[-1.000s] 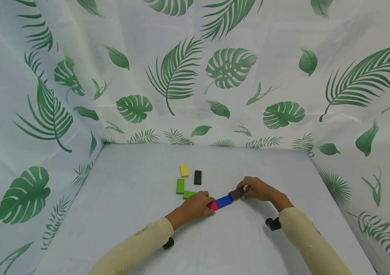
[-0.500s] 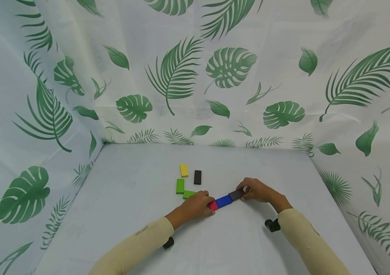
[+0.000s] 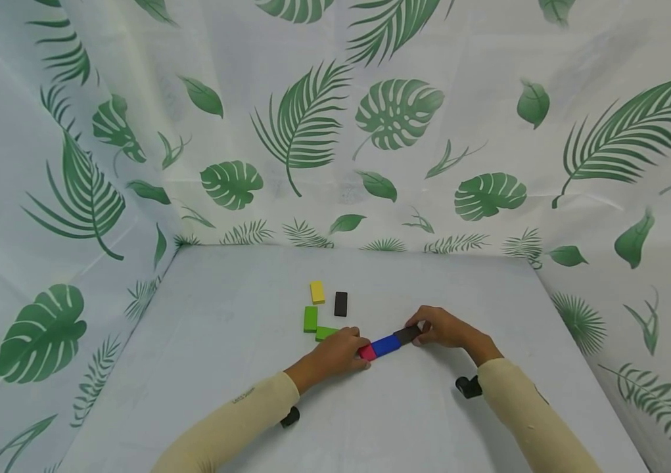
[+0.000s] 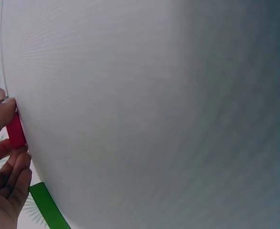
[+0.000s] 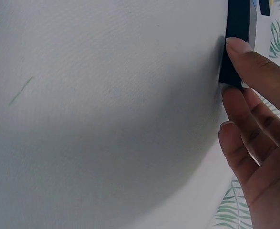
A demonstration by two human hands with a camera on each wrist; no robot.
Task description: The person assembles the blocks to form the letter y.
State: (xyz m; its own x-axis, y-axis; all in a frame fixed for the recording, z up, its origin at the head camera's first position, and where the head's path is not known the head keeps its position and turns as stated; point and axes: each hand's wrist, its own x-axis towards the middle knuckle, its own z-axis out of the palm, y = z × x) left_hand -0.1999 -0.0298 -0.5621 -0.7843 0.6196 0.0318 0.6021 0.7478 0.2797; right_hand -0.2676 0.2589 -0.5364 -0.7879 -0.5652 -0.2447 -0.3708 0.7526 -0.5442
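A red block (image 3: 367, 352), a blue block (image 3: 386, 345) and a black block (image 3: 408, 334) lie end to end in a slanting row on the white table. At the row's left end, my left hand (image 3: 335, 351) grips the red block between thumb and fingers and covers part of it. The left wrist view shows that red block (image 4: 15, 131) between thumb and fingertips. My right hand (image 3: 440, 326) pinches the black block at the row's right end. In the right wrist view, the thumb lies along the side of the black block (image 5: 230, 71), with fingers at its end.
Just behind my left hand lies a green block (image 3: 326, 334), partly hidden. Beyond it are another green block (image 3: 310, 319), a yellow block (image 3: 317, 292) and a second black block (image 3: 341, 304). Leaf-printed sheets (image 3: 400, 197) rise at the table's back and sides.
My right hand has dipped very slightly at the black block over the last second. The left hand keeps its hold on the red block, and the row looks the same.
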